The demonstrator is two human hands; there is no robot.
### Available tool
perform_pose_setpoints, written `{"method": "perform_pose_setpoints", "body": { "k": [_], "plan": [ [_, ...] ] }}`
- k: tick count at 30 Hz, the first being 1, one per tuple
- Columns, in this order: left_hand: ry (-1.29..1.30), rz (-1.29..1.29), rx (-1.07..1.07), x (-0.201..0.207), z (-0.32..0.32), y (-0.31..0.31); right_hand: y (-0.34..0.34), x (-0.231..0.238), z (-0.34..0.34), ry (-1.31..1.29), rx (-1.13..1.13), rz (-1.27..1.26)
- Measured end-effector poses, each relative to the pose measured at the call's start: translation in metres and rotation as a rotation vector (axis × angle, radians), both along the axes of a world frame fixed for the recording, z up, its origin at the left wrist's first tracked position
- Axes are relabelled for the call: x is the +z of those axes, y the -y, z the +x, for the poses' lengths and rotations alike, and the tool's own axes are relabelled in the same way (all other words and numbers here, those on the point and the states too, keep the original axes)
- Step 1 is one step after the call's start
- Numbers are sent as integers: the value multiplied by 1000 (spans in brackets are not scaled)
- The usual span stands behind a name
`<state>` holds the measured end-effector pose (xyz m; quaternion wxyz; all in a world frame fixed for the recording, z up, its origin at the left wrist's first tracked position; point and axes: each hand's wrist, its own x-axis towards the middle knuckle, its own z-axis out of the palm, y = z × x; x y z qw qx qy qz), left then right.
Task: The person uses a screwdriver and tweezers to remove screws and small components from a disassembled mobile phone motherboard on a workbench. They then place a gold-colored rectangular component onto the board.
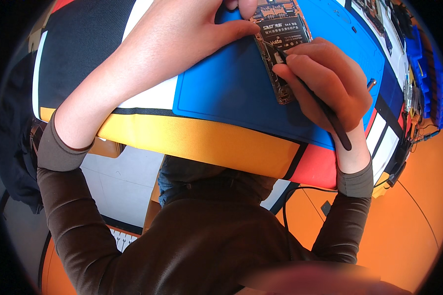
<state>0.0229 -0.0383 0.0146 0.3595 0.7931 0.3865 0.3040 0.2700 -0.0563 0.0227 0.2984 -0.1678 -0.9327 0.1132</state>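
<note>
An opened phone (282, 94) lies on a blue work mat (221, 83), its circuit board and black battery (288, 33) exposed. My left hand (192, 24) reaches over from the left, thumb pressed to the phone's left edge and fingertips bent in at its top; part of its grip is cut off by the upper frame edge. In my right hand (330, 78) are black tweezers (328, 112), pinched between thumb and fingers. Their tips touch or hover just above the phone's left side beside the battery; which of these I cannot tell.
A cloth of black, white, yellow and red blocks (197, 140) covers the table under the mat. Blue bins (430, 73) and cables (411, 123) crowd the far right. A metal-tipped tool (372, 84) shows behind my right hand. A black cable (286, 211) hangs beside my lap.
</note>
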Motion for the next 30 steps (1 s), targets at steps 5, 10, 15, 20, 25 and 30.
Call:
{"method": "perform_pose_setpoints", "body": {
  "k": [5, 10, 15, 20, 25, 30],
  "plan": [
    [5, 6, -5, 10, 4, 6, -1, -2, 5, 13, 22, 132],
    [27, 110, -38, -3, 6, -4, 2, -7, 4, 46, 25, 250],
    [109, 65, -134, -12, -1, -2, 4, -6, -1, 75, 15, 277],
    [158, -124, -140, -8, -1, 2, 4, -7, -3, 82, 18, 295],
    [77, -76, -126, -4, 2, 2, 5, -6, 2, 81, 12, 287],
    [74, -116, -115, -7, 3, 2, 7, -7, 3, 89, -2, 306]
  ]
}}
